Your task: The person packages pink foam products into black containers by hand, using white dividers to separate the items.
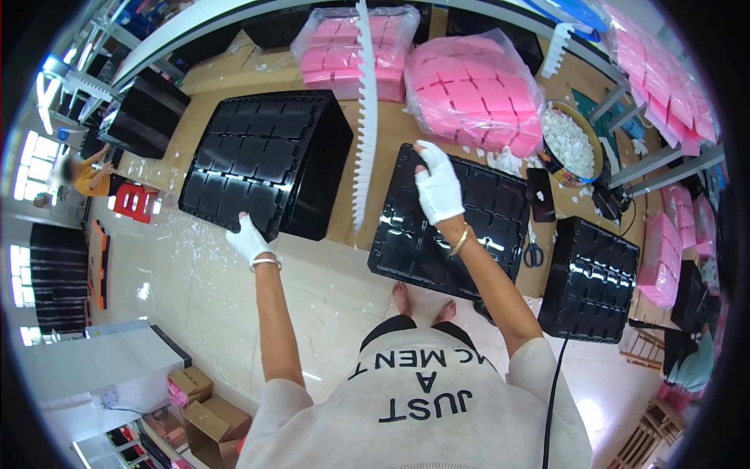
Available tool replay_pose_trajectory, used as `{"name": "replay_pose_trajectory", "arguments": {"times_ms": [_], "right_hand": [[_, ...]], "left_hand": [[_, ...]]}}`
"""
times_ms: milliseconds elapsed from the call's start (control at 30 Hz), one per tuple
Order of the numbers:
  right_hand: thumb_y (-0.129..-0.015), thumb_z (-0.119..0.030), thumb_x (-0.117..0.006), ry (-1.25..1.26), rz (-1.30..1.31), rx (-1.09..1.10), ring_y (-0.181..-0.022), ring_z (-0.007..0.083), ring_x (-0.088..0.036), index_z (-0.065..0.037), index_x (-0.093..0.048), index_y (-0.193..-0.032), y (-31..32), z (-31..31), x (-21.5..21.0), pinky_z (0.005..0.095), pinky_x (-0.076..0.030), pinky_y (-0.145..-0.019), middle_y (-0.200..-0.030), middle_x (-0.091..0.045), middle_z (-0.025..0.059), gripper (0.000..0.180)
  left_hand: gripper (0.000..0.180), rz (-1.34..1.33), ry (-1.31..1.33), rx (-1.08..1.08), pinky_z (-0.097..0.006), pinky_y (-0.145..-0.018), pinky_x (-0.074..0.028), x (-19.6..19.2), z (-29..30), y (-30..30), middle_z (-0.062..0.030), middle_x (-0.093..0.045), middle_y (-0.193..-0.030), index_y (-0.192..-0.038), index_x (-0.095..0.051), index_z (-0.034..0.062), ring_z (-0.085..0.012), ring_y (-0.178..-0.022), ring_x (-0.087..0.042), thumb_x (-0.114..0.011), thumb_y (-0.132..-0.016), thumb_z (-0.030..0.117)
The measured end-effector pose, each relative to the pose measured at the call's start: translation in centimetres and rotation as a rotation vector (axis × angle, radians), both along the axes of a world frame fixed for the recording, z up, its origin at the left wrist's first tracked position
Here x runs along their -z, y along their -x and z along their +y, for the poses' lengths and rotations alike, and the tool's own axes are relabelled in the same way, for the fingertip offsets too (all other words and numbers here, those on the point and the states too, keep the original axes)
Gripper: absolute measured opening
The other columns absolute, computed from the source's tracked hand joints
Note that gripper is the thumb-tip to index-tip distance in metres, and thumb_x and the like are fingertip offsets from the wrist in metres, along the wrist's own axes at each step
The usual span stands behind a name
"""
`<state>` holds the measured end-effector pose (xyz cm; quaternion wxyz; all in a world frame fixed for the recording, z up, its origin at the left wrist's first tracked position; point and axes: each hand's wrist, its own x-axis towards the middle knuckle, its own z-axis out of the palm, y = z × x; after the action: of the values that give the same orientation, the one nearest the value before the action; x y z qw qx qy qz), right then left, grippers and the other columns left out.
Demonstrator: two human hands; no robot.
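Observation:
My left hand [248,241], in a white glove with bare fingertips, touches the near edge of a tall stack of black plastic trays [242,160]. Its fingers are apart; some are hidden or too small to make out. My right hand [439,187], gloved the same way, reaches over a single black tray [488,207] that juts past the table's front edge. Those fingers are stretched out toward the tray's far left part, and nothing shows in them. A white toothed strip [366,117] hangs between the stack and this tray.
Bagged pink foam pieces [473,90] lie behind on the brown table [199,98]. To the right are a tub of white bits [569,141], a dark phone [540,194], scissors [533,254] and another black tray stack [594,277]. A person [90,178] is far left.

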<state>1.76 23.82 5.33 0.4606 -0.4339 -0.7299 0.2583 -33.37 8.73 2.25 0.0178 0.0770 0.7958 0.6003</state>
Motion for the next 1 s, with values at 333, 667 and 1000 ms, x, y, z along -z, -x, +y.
{"name": "replay_pose_trajectory", "arguments": {"times_ms": [333,667,1000], "right_hand": [[-0.102,-0.016,-0.052,0.668,0.898,-0.791,-0.105,0.013,-0.057,-0.004,-0.051,-0.14,14.4,5.5,0.4,0.0285,-0.047,-0.096,-0.132,-0.061,0.0107,0.04],[-0.105,-0.024,-0.049,0.825,0.519,-0.462,-0.113,0.0148,-0.061,-0.002,-0.055,-0.137,11.9,4.3,7.1,0.0297,-0.045,-0.102,-0.121,-0.068,0.0025,0.04],[-0.1,-0.028,-0.056,0.945,0.767,-0.404,-0.082,0.0144,-0.066,-0.003,-0.067,-0.096,8.3,-6.4,8.3,0.0284,-0.053,-0.075,-0.088,-0.066,0.0045,0.027]], "left_hand": [[0.079,0.136,0.205,-0.102,-0.039,-0.105,-0.045,-0.2,1.7,-1.0,-0.0302,-0.049,-0.14,-0.146,-0.024,-0.0143,-0.0388,-0.122,-0.056,-0.067,-0.093,0.025],[0.04,0.186,0.216,0.359,-0.035,-0.104,-0.046,-0.5,-6.8,-9.1,-0.0182,-0.054,-0.139,-0.14,-0.047,-0.0028,-0.0246,-0.125,-0.055,-0.043,-0.101,0.003],[0.03,-0.384,0.295,1.132,-0.026,-0.081,-0.049,4.4,-0.6,-12.1,-0.0051,-0.067,-0.106,-0.126,-0.062,0.0032,-0.0127,-0.095,-0.062,-0.054,-0.099,0.012]]}}
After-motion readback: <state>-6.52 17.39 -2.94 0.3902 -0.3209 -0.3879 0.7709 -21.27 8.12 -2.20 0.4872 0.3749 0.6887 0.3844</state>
